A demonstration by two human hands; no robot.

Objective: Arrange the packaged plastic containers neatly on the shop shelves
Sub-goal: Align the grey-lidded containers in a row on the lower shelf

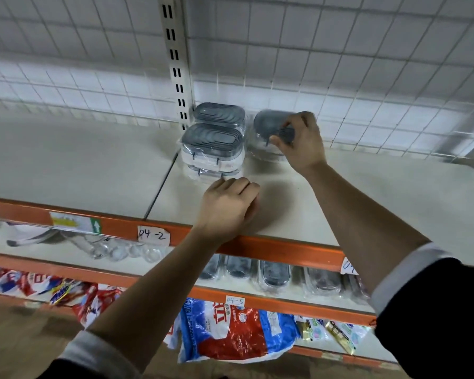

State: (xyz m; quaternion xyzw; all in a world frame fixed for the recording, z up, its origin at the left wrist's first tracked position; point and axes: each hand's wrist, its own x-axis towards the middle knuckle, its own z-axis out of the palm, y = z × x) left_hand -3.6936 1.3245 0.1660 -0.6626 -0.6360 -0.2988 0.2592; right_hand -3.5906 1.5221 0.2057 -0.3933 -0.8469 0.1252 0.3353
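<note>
Up on the cream top shelf [367, 192] with the orange front edge, two stacks of wrapped clear oblong containers with grey lids [212, 140] sit one behind the other, tucked against the slotted metal upright [175, 64]. The right hand [301, 140] pinches a third grey-lidded clear plastic pack [266, 132] just beside the rear stack, looks like it's squaring it into the row. The left hand [227, 206] is loosely curled and holds nothing, knuckles right at the front stack's base, probably steadying it. There are similar grey-lidded packs [274, 274] on the shelf below.
</note>
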